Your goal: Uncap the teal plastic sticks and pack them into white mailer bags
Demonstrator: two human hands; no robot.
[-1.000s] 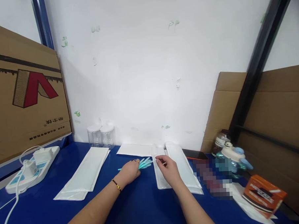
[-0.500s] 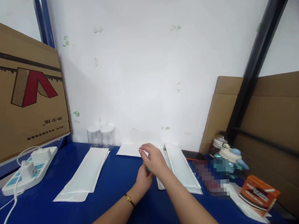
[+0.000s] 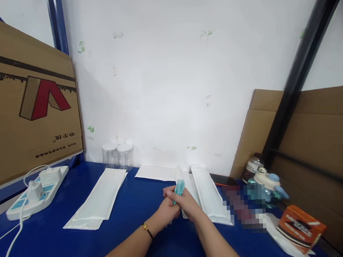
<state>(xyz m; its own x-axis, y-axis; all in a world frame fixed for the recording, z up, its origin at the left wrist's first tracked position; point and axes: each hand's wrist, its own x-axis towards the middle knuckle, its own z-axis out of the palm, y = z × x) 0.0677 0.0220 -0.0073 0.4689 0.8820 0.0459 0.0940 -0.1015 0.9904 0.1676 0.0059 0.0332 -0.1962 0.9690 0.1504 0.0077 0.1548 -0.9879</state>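
A bundle of thin teal sticks stands roughly upright in my two hands, just above the blue table. Its top end pokes out over the thumbs, while the middle is hidden and a bit shows underneath. My left hand is closed around it from the left, a dark band with a gold bead on that wrist. From the other side my right hand wraps over it, thumb against the sticks. White padded packets lie just right of my hands, and another pair of packets is farther left.
A flat white packet lies by the wall. Two clear lidded jars stand behind, and a power strip sits left. To the right are a dark phone, a teal bottle, a brown bottle and an orange box.
My right hand has come down from above, and its raised fingers now close with the left hand around the bundle. The teal ends, mostly hidden before, now show on top.
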